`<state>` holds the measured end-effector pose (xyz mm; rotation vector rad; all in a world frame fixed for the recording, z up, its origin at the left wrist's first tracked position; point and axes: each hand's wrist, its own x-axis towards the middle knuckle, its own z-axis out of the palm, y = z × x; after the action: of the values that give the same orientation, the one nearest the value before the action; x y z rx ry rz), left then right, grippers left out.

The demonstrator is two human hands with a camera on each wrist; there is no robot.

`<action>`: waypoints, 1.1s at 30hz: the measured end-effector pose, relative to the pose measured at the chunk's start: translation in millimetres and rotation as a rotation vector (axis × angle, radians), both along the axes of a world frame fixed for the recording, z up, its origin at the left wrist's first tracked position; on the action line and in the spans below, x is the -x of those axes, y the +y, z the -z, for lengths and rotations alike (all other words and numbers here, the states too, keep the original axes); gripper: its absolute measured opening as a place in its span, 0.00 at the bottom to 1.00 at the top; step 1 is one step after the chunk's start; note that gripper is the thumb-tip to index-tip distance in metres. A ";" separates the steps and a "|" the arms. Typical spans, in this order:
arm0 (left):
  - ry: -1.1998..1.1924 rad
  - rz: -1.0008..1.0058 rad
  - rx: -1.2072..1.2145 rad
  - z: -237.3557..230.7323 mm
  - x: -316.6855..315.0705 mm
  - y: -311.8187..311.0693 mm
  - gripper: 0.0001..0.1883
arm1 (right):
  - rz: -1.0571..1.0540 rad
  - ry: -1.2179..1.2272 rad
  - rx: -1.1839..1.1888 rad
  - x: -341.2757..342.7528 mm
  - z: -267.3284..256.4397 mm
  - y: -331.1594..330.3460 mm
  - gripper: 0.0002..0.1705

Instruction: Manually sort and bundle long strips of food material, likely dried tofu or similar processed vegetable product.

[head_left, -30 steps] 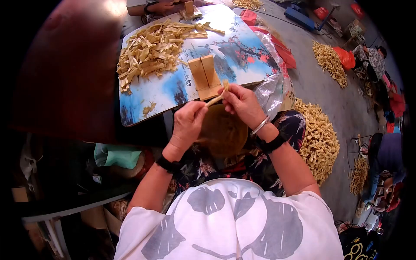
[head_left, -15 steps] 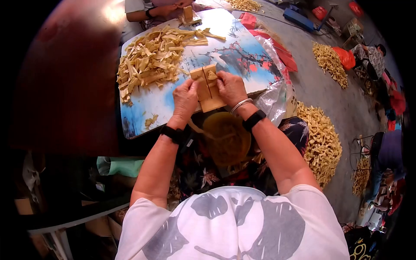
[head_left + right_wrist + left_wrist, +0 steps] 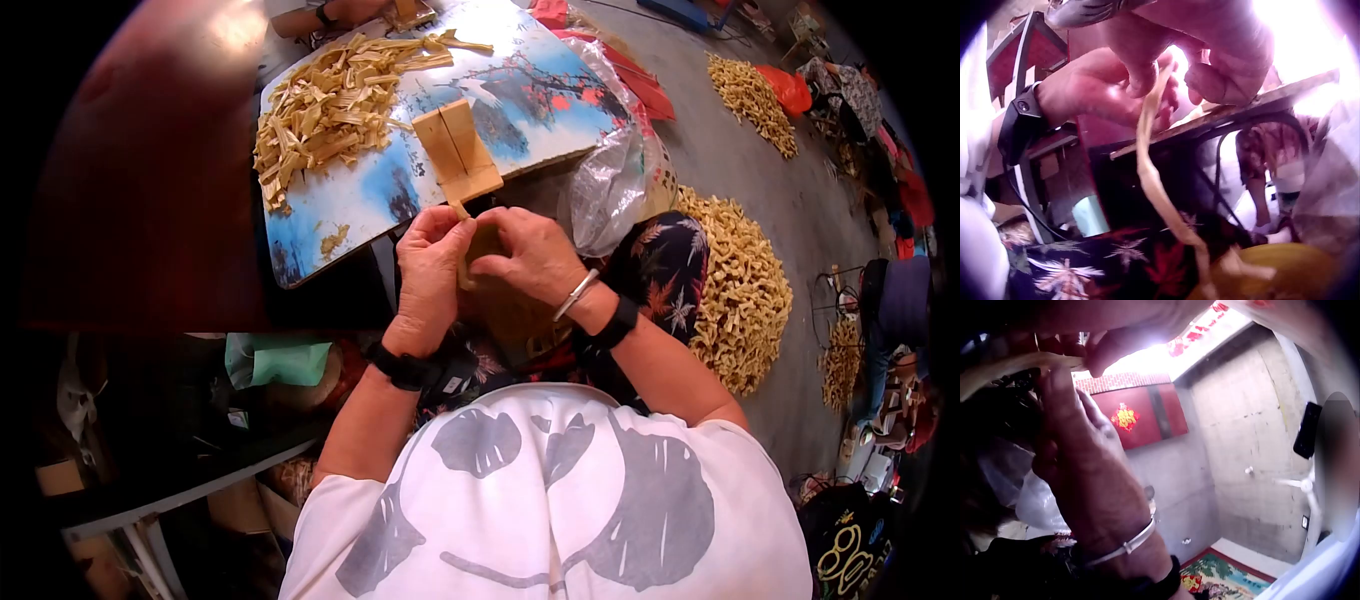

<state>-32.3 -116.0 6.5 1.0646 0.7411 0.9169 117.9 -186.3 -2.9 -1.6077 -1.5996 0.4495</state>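
A long, pale yellow dried strip (image 3: 1150, 172) hangs in a bent line below my hands. My left hand (image 3: 430, 265) pinches its upper end between thumb and fingers, just in front of the slotted wooden stand (image 3: 470, 178). My right hand (image 3: 535, 255) is close beside it, index fingertip right at the strip's end, its thumb spread apart from the fingers. In the right wrist view the strip runs past the right thumb (image 3: 1141, 78). Under both hands, partly hidden, is a yellow basin (image 3: 1294, 262).
A heap of loose strips (image 3: 325, 110) lies on the painted tabletop (image 3: 560, 145). A clear plastic bag (image 3: 605, 190) hangs by its edge. Piles of short yellow pieces (image 3: 740, 290) sit on the floor at right. Another person's arm (image 3: 300, 22) shows across the table.
Both hands were apart with the strip between them, then either side of the wooden stand; now they have drawn back together below it. The right hand's thumb and fingers have spread.
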 end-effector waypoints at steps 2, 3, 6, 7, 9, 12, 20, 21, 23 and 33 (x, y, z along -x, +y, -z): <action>0.007 -0.021 -0.055 -10.2 -10.3 -18.6 0.06 | 0.020 0.019 0.057 17.8 8.9 -5.0 0.18; 0.049 -0.040 -0.114 -8.8 -9.8 -21.8 0.06 | 0.054 0.040 0.056 18.3 12.6 -8.6 0.16; 0.123 -0.048 -0.263 -11.3 -2.4 -33.1 0.05 | 0.161 0.156 -0.068 16.9 21.6 -15.3 0.08; 0.134 0.006 -0.128 -4.8 5.9 -37.6 0.05 | 0.153 0.213 -0.072 15.5 20.4 -19.2 0.09; 0.156 0.117 0.149 24.5 25.4 -43.6 0.09 | 0.142 0.329 -0.075 11.7 15.1 -29.4 0.10; 0.027 0.352 0.710 34.8 31.6 -52.6 0.17 | 0.070 0.501 -0.018 15.3 13.8 -45.1 0.08; 0.078 0.316 0.603 38.9 11.9 -57.8 0.08 | 0.080 0.672 0.145 17.9 17.3 -86.5 0.09; 0.079 0.290 0.650 39.0 10.0 -57.6 0.08 | 0.101 0.697 0.158 16.2 16.5 -89.9 0.09; 0.079 0.239 0.745 39.4 4.6 -59.2 0.09 | 0.022 0.508 0.067 14.9 16.2 -97.2 0.08; 0.658 0.469 -0.978 43.1 0.9 -61.3 0.05 | 0.180 0.344 -0.173 17.6 43.4 -88.7 0.04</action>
<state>-33.1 -177.3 -36.7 2.3616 0.4975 0.4790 100.3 -275.1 -46.4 -1.4388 -1.1931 0.4504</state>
